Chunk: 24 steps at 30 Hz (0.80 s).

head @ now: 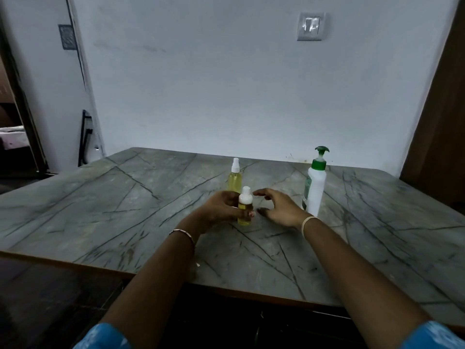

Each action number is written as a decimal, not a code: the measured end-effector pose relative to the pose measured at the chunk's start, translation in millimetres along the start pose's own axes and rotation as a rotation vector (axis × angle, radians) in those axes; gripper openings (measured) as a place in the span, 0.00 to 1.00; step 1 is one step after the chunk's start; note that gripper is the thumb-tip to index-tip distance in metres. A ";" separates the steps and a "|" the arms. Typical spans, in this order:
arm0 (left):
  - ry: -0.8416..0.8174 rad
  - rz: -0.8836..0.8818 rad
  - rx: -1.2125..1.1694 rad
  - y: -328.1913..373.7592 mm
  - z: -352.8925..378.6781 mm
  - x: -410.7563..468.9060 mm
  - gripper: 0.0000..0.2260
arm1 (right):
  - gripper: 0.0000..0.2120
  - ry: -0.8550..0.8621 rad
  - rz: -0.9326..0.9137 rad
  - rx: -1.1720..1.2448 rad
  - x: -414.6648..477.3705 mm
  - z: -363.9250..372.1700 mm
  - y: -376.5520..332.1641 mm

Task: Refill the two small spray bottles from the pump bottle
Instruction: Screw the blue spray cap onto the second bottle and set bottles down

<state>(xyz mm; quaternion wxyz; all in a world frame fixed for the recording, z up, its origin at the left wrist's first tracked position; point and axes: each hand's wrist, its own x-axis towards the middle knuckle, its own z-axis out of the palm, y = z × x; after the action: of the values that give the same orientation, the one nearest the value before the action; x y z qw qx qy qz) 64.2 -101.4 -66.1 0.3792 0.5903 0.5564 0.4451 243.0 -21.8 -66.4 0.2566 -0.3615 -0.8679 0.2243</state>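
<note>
A small spray bottle [245, 200] with yellow liquid and a white cap stands on the grey marble table [125, 197]; my left hand [221, 206] grips its body. Just to its right my right hand [279, 206] hovers with fingers spread and lightly curved, holding nothing and not touching the bottle. Behind them stands a taller spray bottle [234, 178] with yellow liquid and a white sprayer top. The white pump bottle [315, 187] with a green pump head stands upright to the right of my right hand.
The table's far edge meets a pale wall with a switch plate [310, 26]. A brown door or panel [437, 137] stands at the right. A dark doorway [15, 122] opens at the left. The table's near edge runs below my forearms.
</note>
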 end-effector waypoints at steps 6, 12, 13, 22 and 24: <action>-0.009 -0.029 0.011 -2.5 -16.9 -12.2 0.20 | 0.23 -0.071 -0.042 -0.046 7.9 14.5 -3.5; -0.006 -0.031 0.019 -1.1 -21.5 -17.5 0.20 | 0.16 0.036 -0.099 -0.053 9.3 24.0 -8.6; -0.005 -0.025 0.017 -0.4 -21.7 -18.4 0.18 | 0.14 0.052 -0.106 -0.050 9.4 24.8 -9.4; 0.031 -0.026 0.011 1.3 -23.1 -30.5 0.20 | 0.10 0.166 -0.075 0.031 4.0 24.0 -7.6; 0.044 -0.037 0.021 2.9 -22.9 -32.3 0.22 | 0.10 0.192 -0.051 0.130 2.1 19.7 -6.9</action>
<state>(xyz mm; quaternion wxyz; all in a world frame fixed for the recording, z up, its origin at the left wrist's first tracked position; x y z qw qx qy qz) 43.8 -134.9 -59.5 0.3689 0.5740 0.5799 0.4451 226.3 -28.7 -76.9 0.3670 -0.3414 -0.8319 0.2379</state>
